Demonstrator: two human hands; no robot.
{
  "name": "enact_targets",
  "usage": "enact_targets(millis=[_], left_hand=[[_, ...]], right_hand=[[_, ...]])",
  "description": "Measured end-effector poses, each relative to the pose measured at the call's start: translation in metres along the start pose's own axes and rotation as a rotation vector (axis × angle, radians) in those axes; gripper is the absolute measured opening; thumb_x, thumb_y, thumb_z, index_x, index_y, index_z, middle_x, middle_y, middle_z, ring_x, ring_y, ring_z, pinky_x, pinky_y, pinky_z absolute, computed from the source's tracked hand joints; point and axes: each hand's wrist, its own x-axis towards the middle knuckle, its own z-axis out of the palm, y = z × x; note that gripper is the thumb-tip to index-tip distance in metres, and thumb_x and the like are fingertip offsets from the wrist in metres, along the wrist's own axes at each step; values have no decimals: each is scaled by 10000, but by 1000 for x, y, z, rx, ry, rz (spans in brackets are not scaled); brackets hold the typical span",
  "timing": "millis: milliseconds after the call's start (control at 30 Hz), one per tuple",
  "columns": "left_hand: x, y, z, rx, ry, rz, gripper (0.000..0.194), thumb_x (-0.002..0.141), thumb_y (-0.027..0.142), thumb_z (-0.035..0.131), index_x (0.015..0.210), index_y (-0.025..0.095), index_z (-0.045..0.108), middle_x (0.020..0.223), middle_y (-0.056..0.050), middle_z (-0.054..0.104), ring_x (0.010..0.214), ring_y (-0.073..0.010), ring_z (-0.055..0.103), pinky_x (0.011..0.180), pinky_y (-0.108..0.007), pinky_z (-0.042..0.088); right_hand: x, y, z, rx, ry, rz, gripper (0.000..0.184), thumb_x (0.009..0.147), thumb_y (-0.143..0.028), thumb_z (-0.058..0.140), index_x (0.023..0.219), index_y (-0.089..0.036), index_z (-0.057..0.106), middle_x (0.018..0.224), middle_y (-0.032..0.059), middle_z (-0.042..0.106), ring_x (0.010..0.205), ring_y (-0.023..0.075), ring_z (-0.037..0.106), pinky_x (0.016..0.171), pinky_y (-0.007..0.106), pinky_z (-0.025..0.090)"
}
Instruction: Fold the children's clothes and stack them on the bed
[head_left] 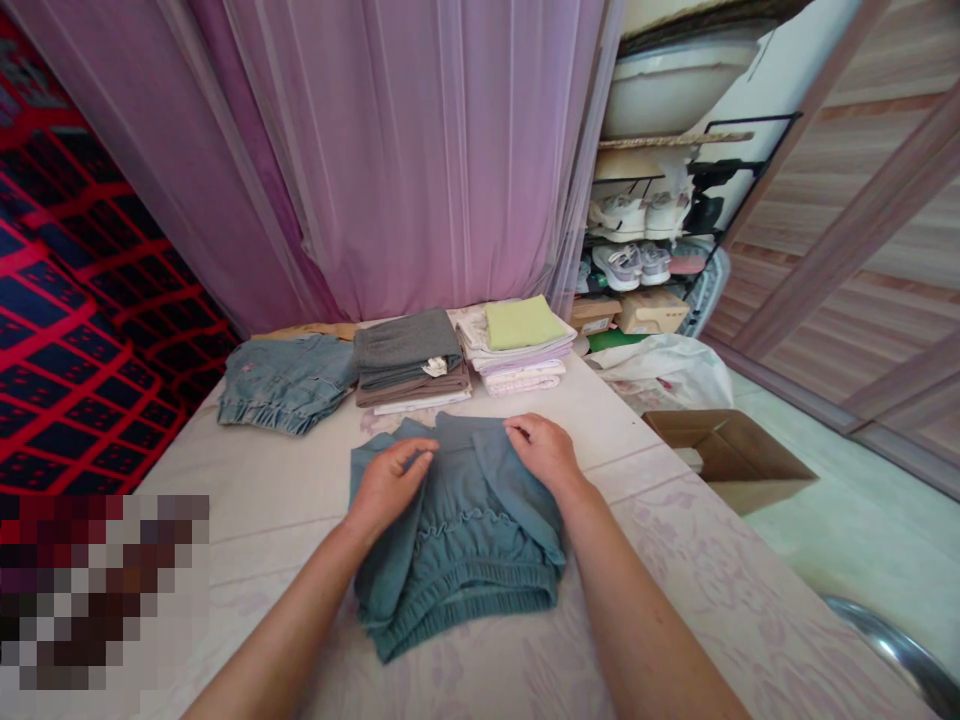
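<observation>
A blue-green garment (480, 500) with a gathered elastic band and a thin ruffle lies partly folded on the bed, its band toward me. My left hand (394, 480) rests over its upper left part, fingers loosely bent and the thumb a little apart from the index finger. At the upper right edge, my right hand (546, 450) pinches the cloth between thumb and fingers. The cloth under both palms is hidden.
Behind the garment are folded denim bottoms (289, 380), a stack of grey and brown clothes (409, 350), and a pale stack topped by a yellow-green cloth (525, 322). An open cardboard box (720, 450) stands right of the bed; a shoe rack (652, 215) is behind it.
</observation>
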Motion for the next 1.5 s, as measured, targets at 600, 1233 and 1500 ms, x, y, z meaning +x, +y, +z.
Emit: enact_targets(millis=[600,1233,1500], left_hand=[[76,-53,-36,544,-222,-276,355,729,403,650,1054,261,666,949,-22,723,927,-226,647,763,-273,450],[14,-20,-27,258,-64,32,259,800,218,565,1053,239,614,891,0,707,822,-175,646,763,-270,469],[-32,-15,-1,298,-102,180,226,875,239,528,1020,242,700,1089,-41,710,1036,-220,637,947,-382,462]], right_hand=[[89,-63,40,-189,-410,-171,359,744,-349,641,1094,-272,662,1028,23,712,932,198,638,709,243,437],[45,-60,8,-68,-327,-380,275,732,-153,588,970,-251,686,889,-1,711,823,162,622,719,238,403],[-1,-57,7,-168,-303,-482,165,778,-184,591,887,-251,694,926,21,702,923,185,591,841,309,352]])
